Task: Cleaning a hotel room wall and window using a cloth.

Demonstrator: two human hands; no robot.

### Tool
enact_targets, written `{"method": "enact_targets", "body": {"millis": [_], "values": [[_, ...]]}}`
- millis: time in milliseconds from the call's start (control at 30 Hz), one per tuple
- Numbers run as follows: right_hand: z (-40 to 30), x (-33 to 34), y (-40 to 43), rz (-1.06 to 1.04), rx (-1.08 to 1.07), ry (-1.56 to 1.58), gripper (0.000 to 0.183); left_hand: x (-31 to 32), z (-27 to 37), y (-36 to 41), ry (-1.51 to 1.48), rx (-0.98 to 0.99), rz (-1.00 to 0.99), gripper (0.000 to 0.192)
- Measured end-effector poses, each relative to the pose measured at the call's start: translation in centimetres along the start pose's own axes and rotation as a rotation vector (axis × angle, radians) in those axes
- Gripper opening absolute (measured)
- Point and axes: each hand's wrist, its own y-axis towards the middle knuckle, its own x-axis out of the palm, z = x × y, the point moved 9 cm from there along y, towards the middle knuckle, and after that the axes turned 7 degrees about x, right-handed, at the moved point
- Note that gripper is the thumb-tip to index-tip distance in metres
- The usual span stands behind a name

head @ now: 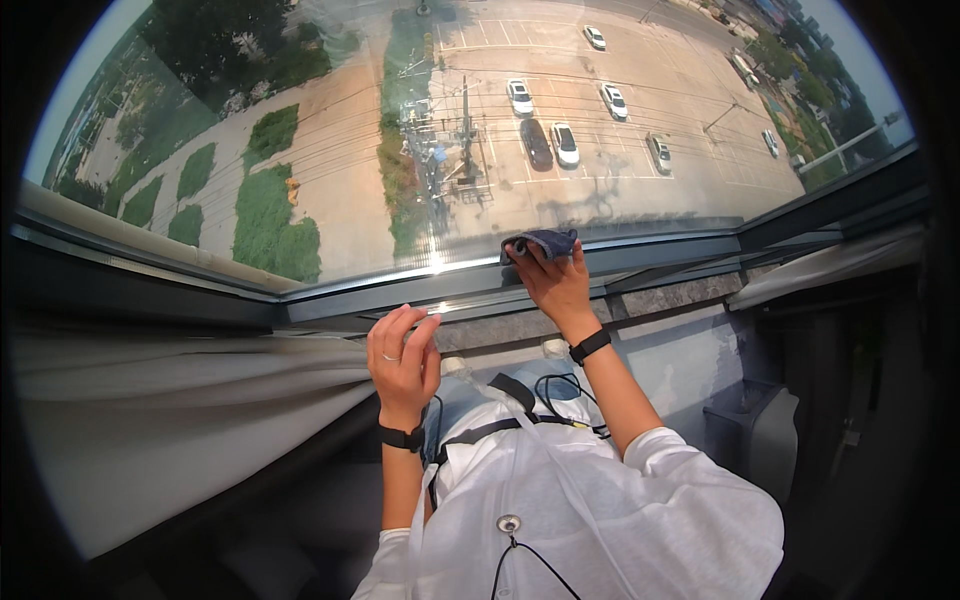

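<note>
A dark blue-grey cloth (551, 244) is in my right hand (557, 285), whose fingers press it against the low part of the window glass (480, 225), just above the dark metal window frame (645, 259). My left hand (405, 352) is raised near the frame's lower edge, left of the right hand. Its fingers are bent and a little apart, with nothing in them, and a ring is on one finger. Whether its fingertips touch the frame cannot be told. Each wrist wears a black band.
Below the frame runs a stone window sill (495, 330). A light curtain (187, 375) hangs at the left, and another curtain (817, 274) is at the right. A grey bin-like container (754, 435) stands at the lower right. Outside, far below, cars are parked.
</note>
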Motion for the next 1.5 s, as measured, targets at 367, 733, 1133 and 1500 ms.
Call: {"method": "enact_targets", "body": {"millis": [367,733,1133,1500], "values": [[31.1,-4.9,-6.7,0.016,0.524,-0.022,0.097,16.0,13.9,7.0,0.105,0.131,0.082,0.086],[45.5,-6.0,-11.8,0.121,0.588,0.322,0.075,29.2,19.2,8.3,0.263,-0.069,-0.044,0.086],[42.1,-5.0,-16.7,-0.246,0.28,0.293,0.063,30.3,18.8,7.7,0.291,-0.09,0.002,0.088],[27.3,-2.2,-12.2,-0.302,-0.134,0.53,0.06,27.6,18.7,5.3,0.221,-0.039,-0.082,0.075]]}}
